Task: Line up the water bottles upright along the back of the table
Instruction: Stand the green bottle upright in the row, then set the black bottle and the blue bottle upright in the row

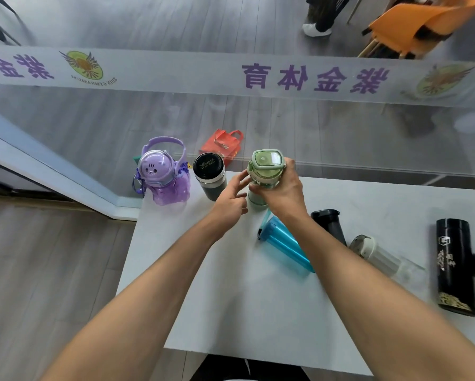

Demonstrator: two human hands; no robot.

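Note:
A green bottle point(265, 163) stands upright near the back edge of the white table point(230, 298). My right hand point(283, 188) is wrapped around its upper body. My left hand point(230, 204) hovers just left of it, fingers spread, fingertips near the bottle. Left of these, a dark grey flask point(210, 174) and a purple cat-lid bottle point(164, 174) stand upright along the back. A blue bottle point(283, 243), a black bottle point(331, 224), a white bottle point(376, 251) and a tall black flask point(454, 265) lie on their sides to the right.
A glass wall with purple lettering point(313, 77) runs right behind the table. A red bag point(222, 145) sits on the floor beyond it. The table's left edge drops to wooden floor. A person's legs point(321, 15) and an orange chair point(412, 26) are far back.

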